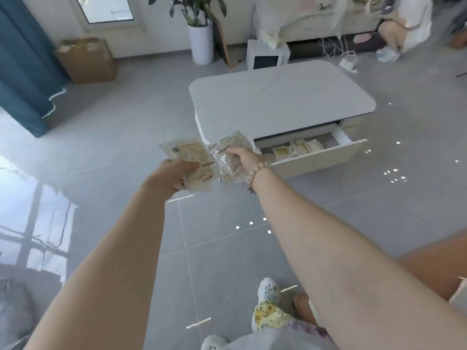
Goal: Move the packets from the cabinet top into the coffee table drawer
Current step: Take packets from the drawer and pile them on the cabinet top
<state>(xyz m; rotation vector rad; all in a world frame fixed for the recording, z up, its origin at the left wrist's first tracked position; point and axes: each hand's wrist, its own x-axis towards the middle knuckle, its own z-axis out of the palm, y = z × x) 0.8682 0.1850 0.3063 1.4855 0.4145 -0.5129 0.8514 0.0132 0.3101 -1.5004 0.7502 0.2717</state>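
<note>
Packets carried toward the open drawer

We see the left hand (177, 174) pinching clear crinkled packets (192, 157), the right hand (240, 156) gripping another clear packet (228, 157), near the white bench's open drawer (313, 154).

The packet (192, 160) at 9 o'clock of the drawer bears a barcode and large orange characters, too blurred to read; nothing else carries legible text.

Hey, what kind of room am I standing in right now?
Most likely a home living room: a low white coffee table with an open drawer of packets, a tall potted plant by the wall, and a teal curtain beside a window on the grey tiled floor.
</note>
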